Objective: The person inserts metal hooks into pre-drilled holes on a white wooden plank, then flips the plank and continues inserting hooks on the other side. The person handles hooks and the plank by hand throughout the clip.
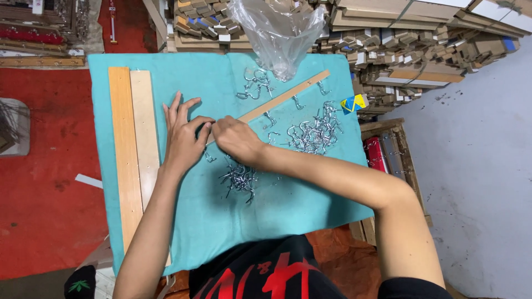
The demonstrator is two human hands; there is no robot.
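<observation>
Mid-frame, both hands, left hand (182,134) and right hand (235,139), pinch one end of a wooden strip (277,99) on the desk (310,199); three hook piles (239,180) nearby, two planks (136,149) at left.

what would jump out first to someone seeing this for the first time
The turquoise cloth covering the table, with both hands meeting at its middle: the left hand and right hand work at the near end of a slanted wooden slat. Shiny metal hooks lie heaped right of the hands.
</observation>
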